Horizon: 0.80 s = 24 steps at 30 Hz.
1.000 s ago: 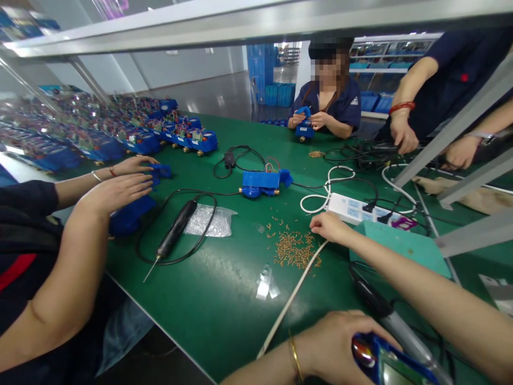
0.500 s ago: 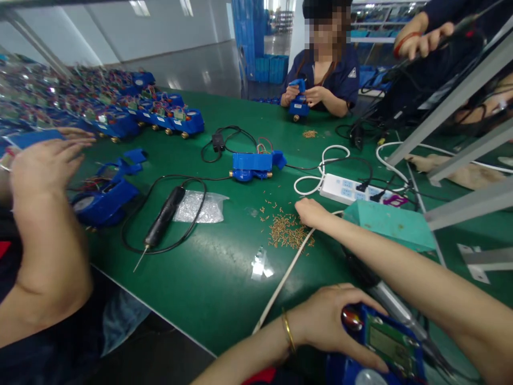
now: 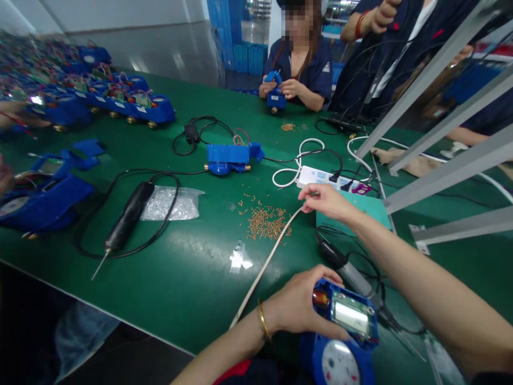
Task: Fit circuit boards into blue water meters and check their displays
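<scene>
My left hand (image 3: pixel 298 307) grips a blue water meter (image 3: pixel 342 337) at the near edge of the green table (image 3: pixel 192 278); the meter shows a grey display on top and a white dial below. My right hand (image 3: pixel 324 200) is stretched forward with its fingers pinched together just right of a pile of small brass screws (image 3: pixel 266 222). What the fingers pinch is too small to make out. A white cable (image 3: pixel 264 267) runs from under that hand toward me. A black electric screwdriver (image 3: pixel 352 280) lies between my two arms.
A second screwdriver (image 3: pixel 126 216) with a looped cord and a clear bag (image 3: pixel 170 203) lie at left. Another blue meter (image 3: pixel 230 158), a white power strip (image 3: pixel 320 177) and rows of meters (image 3: pixel 120 101) sit farther back. Two people work across the table. Grey metal struts (image 3: pixel 444 176) cross the right.
The view has tilted down and swung right. My right hand has lifted from the screw pile and moved right. The neighbour's arms at left have left the view. The meter stays in my left hand.
</scene>
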Motion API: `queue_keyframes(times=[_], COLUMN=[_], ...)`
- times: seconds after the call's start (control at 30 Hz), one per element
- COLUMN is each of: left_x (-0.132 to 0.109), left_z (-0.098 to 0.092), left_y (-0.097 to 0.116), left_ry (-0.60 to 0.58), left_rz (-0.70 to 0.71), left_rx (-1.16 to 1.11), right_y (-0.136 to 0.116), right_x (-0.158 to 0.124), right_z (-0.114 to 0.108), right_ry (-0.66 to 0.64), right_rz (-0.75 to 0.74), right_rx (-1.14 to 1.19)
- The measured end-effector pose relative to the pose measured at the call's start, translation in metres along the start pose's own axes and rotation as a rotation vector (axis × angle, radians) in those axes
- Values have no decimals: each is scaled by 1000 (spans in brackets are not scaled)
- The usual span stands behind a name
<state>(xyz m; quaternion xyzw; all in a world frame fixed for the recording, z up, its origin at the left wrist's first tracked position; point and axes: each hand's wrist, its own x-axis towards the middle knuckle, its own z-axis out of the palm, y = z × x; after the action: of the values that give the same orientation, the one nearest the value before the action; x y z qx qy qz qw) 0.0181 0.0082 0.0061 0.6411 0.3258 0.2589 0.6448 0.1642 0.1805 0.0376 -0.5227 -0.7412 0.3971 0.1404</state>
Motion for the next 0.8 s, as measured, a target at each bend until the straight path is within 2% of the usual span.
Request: queue_keyframes(times=[0.2,0.33,0.47,0.6,0.7,0.8], left_x=[0,0,1,1,1,2], left_z=[-2,-3,-4,-4,-4,-4], left_y=[0,2,4,5,4,4], left_ry=[-4,-2,-23,-18,-18,-21], left_rz=[-9,-18,-35,-39,-38,-39], left_rx=[-71,-30,-3,6,18,20], right_y=[17,34,42,32,14,-1], right_x=[-89,-128,-147,-155,-159,-161], right_z=[-12,-5,2,5,8,12], right_ry=[72,153,226,263,237,155], right_rz=[65,179,259,275,224,133], right_rx=[425,581,675,702,625,468])
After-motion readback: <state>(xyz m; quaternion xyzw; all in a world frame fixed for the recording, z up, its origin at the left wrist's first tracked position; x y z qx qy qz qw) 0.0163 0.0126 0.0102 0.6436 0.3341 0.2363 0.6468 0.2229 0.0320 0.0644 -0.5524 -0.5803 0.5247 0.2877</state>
